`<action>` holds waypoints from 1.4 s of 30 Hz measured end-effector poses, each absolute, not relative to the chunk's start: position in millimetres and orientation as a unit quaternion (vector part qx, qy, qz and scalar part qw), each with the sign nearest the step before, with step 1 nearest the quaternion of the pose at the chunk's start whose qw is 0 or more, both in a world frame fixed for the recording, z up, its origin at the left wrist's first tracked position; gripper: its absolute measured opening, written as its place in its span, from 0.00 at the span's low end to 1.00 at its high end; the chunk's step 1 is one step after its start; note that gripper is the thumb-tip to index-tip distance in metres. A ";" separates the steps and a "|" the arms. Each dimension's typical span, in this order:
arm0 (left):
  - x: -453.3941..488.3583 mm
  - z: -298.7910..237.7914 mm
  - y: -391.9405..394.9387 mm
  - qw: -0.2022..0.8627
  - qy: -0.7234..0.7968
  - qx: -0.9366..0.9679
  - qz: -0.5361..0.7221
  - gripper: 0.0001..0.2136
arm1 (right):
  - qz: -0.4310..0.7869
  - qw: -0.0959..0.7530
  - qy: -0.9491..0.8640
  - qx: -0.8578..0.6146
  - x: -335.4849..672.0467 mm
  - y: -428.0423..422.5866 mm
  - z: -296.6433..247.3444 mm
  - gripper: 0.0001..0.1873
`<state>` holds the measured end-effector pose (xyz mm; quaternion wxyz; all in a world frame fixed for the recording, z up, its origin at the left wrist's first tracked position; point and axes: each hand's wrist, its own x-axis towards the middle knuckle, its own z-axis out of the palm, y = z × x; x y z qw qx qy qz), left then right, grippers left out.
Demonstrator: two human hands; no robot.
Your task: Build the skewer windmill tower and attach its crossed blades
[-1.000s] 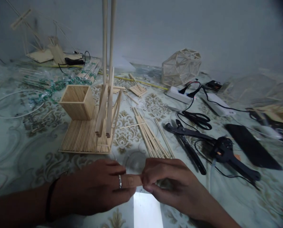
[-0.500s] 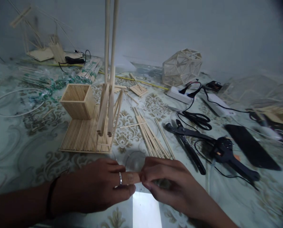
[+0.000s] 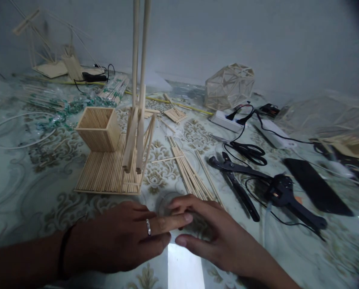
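My left hand (image 3: 122, 237), with a silver ring, stretches its index finger to the right; its other fingers are bent and nothing shows in it. My right hand (image 3: 224, 239) is open around the tip of that finger, thumb and fingers apart, with nothing visible between them. Just beyond my left hand stands a stick model: a flat stick base (image 3: 104, 172), a square stick box (image 3: 98, 138) and tall upright sticks (image 3: 139, 72). Past my right hand lies a bundle of loose thin wooden sticks (image 3: 189, 172).
To the right lie black-handled pliers (image 3: 242, 194), scissors (image 3: 251, 152), a black glue gun (image 3: 287, 194) and a dark phone (image 3: 316, 184). A white power strip (image 3: 227, 120) and a faceted stick frame (image 3: 229, 86) are behind. Plastic-wrapped sticks (image 3: 47, 96) lie at the back left.
My right hand has let go of my left index fingertip, and its fingers have spread apart. My left hand stays almost in place.
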<state>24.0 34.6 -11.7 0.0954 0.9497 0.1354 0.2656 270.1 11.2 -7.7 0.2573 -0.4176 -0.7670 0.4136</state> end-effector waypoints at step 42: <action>18.8 -12.1 29.2 0.038 0.198 0.954 0.223 0.25 | 0.755 0.366 -0.412 -0.356 248.9 11.0 -21.1 0.06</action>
